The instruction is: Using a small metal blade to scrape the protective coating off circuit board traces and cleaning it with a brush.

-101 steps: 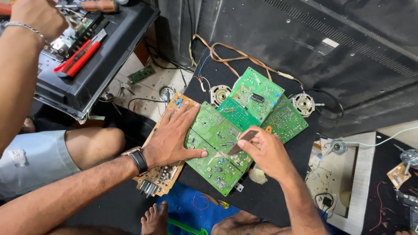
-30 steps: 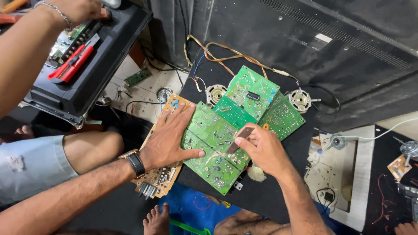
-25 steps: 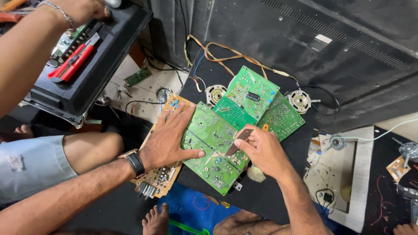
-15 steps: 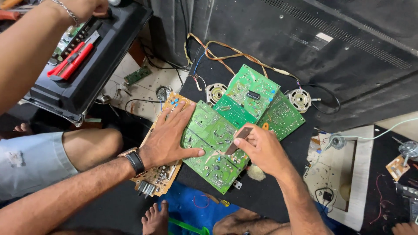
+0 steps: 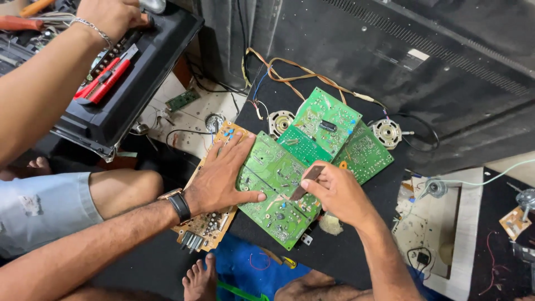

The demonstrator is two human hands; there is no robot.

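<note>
My left hand (image 5: 223,177) lies flat with fingers spread, pressing on a green circuit board (image 5: 276,192) and on the tan circuit board (image 5: 207,223) beside it. My right hand (image 5: 337,192) grips a small flat brown tool (image 5: 306,181) whose tip touches the green board near its middle. Further green boards (image 5: 326,120) are stacked just beyond, on a black panel. A black band sits on my left wrist.
Another person's arm with a bracelet (image 5: 92,30) reaches over a black toolbox (image 5: 120,106) at upper left holding red-handled pliers (image 5: 106,81). Two small round motors (image 5: 388,132) with wires flank the boards. A white board (image 5: 446,223) lies right. Bare feet (image 5: 198,278) are below.
The other person's arm has shifted over the toolbox. My hands stay on the green board, the tool tip moving only slightly.
</note>
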